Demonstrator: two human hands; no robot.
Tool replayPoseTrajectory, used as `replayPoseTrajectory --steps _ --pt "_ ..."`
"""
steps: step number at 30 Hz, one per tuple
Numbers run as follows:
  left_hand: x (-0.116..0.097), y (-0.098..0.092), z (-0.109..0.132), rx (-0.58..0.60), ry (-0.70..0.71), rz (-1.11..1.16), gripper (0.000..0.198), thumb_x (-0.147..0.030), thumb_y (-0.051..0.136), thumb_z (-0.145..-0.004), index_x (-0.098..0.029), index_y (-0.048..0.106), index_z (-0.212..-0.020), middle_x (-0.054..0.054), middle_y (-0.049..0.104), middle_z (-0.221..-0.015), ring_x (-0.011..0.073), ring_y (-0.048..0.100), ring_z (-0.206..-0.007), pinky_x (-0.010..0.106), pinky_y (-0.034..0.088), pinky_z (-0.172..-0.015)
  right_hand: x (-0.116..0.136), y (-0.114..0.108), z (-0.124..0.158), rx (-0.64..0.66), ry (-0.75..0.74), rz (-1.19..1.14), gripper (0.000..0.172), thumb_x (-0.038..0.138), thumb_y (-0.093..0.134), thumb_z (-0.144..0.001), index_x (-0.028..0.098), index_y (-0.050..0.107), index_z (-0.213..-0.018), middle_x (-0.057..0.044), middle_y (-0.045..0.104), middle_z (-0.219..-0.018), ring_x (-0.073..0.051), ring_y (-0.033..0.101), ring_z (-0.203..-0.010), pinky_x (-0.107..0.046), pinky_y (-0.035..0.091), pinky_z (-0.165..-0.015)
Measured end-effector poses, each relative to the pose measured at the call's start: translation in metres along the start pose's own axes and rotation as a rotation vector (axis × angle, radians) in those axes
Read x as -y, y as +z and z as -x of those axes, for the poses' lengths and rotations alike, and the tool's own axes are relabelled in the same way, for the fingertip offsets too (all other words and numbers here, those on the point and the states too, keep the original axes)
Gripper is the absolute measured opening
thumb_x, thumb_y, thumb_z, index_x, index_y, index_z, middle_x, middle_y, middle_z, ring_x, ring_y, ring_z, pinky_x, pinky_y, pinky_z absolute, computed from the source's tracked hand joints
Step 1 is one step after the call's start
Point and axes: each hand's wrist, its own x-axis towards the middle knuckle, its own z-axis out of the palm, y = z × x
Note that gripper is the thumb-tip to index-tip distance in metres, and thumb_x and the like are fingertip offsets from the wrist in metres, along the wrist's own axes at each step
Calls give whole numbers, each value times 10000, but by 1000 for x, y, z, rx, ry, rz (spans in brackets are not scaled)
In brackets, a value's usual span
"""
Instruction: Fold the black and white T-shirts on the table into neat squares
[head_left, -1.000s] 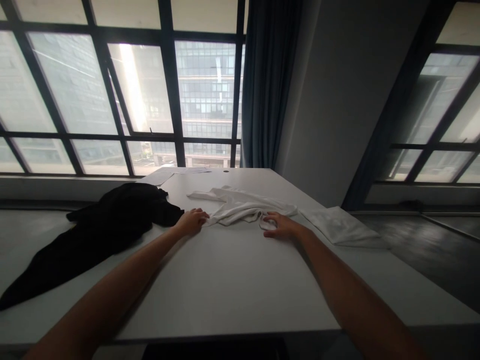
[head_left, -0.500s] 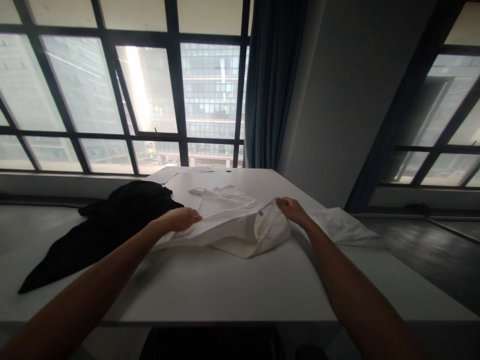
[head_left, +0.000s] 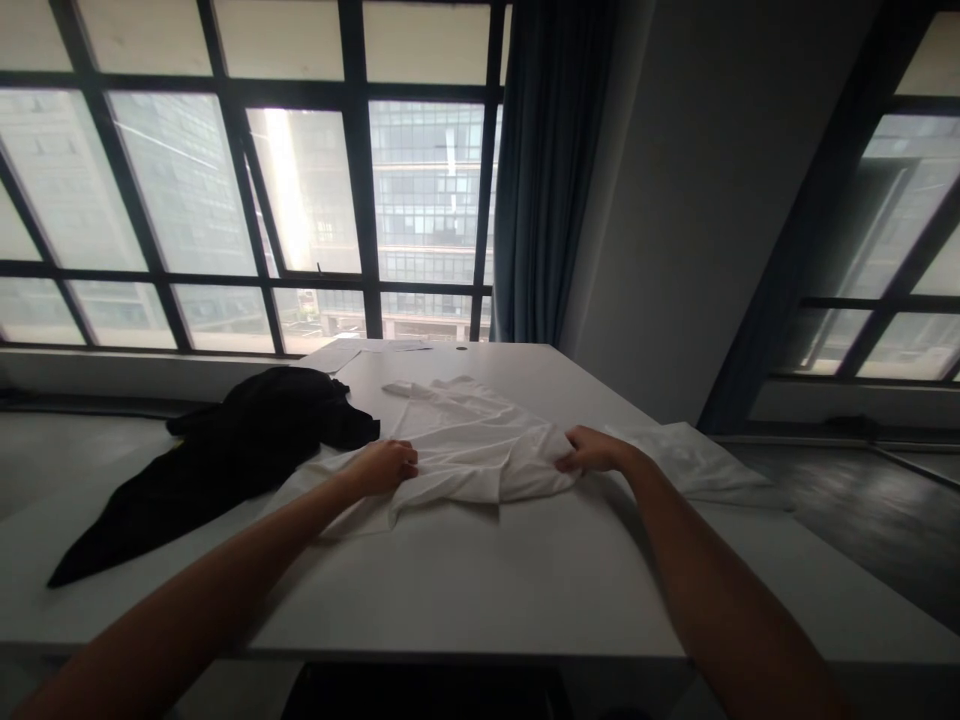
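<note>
White garment (head_left: 459, 445), rumpled across the middle of a white table (head_left: 450, 590)

The left hand (head_left: 385, 465), fingers curled in, grips its left part; the right hand (head_left: 591, 450) pinches its right edge between thumb and fingers. A black garment (head_left: 247, 430) lies heaped to the left, another white cloth (head_left: 697, 462) to the right; papers (head_left: 330, 358) sit at the far end.

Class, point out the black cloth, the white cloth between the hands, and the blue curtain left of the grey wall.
Black cloth (head_left: 255, 425), head view: middle of its bunched part.
White cloth (head_left: 465, 442), head view: its creased middle.
Blue curtain (head_left: 538, 185), head view: its hanging folds.
</note>
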Motion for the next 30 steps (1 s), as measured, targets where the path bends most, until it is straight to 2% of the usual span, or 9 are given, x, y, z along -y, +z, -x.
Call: replayPoseTrajectory --steps 3,5,10,13,16,19,24,27,30 --pt "8 -15 -8 -33 -108 -95 269 -422 524 -899 -248 725 -943 68 738 -892 253 692 -859 309 484 -738 0 0 -5 -599 38 232 196 289 600 -843 154 713 -930 -129 728 -1001 -252 654 -914 -283 472 -706" --pt "13 -22 -11 -101 -209 -140 302 -376 447 -947 -233 712 -972 81 730 -980 261 686 -901 319 484 -750 -1 2 -10 -828 116 267 279 323 499 -916 161 692 -1035 -146 717 -1057 -252 648 -948 -294 452 -730" --pt "12 -19 -2 -229 -212 -133 391 -458 413 -973 -241 659 -1187 69 653 -1230 262 617 -1097 325 485 -851 1 20 -24 -579 101 203 407 521 487 -916 186 717 -923 -118 736 -934 -240 665 -879 -285 438 -705" --pt "6 -12 6 -130 -14 -110 455 -572 545 -882 -246 686 -1167 74 636 -1237 279 577 -1132 355 456 -941 6 34 -32 -414 -21 169 402 552 603 -839 186 720 -961 -95 737 -956 -242 666 -886 -286 449 -729" --pt "2 -6 10 13 26 -101 541 -596 669 -775 -269 684 -1206 84 605 -1276 313 546 -1148 401 441 -962 11 49 -37 -351 -64 171 555 565 704 -750 172 669 -1140 -102 727 -1025 -253 663 -902 -299 464 -748" --pt "2 2 9 81 -18 -89 526 -558 661 -798 -297 663 -1254 86 579 -1319 327 528 -1160 419 441 -956 15 64 -40 -422 -19 233 632 579 676 -766 159 613 -1234 -136 699 -1125 -267 654 -957 -305 467 -754" --pt "1 8 6 -26 -4 -68 225 -299 554 -890 -257 732 -1021 77 660 -1179 289 570 -1095 374 451 -903 26 76 -48 -564 17 296 318 342 570 -861 188 680 -1116 -103 732 -1024 -235 655 -942 -285 450 -772" --pt "7 -2 4 -127 -132 41 240 -285 476 -919 -211 696 -980 86 704 -961 252 634 -913 331 461 -790 24 56 -47 -648 -11 193 267 257 560 -800 205 721 -1007 -67 742 -931 -209 650 -846 -269 446 -740" --pt "25 -22 1 -308 -241 297 318 -355 406 -930 -167 662 -935 60 676 -796 213 615 -760 301 449 -706 5 14 -35 -836 -24 19 306 276 556 -750 148 722 -975 -81 723 -860 -218 632 -791 -284 463 -725"
